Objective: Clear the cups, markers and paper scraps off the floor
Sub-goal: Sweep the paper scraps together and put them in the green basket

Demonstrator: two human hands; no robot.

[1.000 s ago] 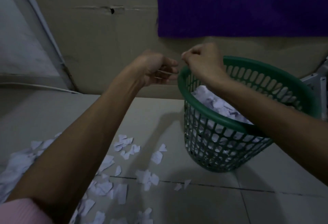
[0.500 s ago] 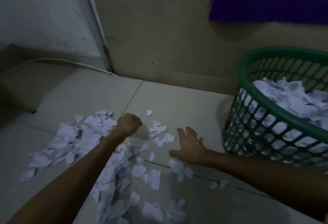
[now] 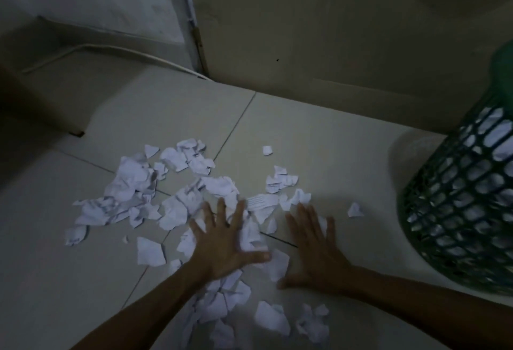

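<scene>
Paper scraps (image 3: 177, 199) lie scattered over the tiled floor (image 3: 55, 252), most of them in 1 loose heap where 4 tiles meet, with more strewn back toward me and a few loose bits out toward the wall. My left hand (image 3: 222, 244) is flat on the heap, palm down, its fingers spread wide and straight, pressing on the scraps beneath it and holding nothing. My right hand (image 3: 316, 252) is just beside it, also palm down with the fingers straight and spread, resting on the floor at the heap's right edge, fingertips touching a couple of scraps. Both hands are a little blurred.

The green basket (image 3: 458, 211) stands at the right edge of the floor, well apart from my right hand; through its lattice wall I can see white paper inside. A single small scrap (image 3: 354, 209) lies between my right hand and the basket. Another small scrap (image 3: 267, 150) sits alone farther out, toward the wall. A white cable (image 3: 111, 49) runs along the base of the wall at the far left. I see no cups or markers in this view.
</scene>
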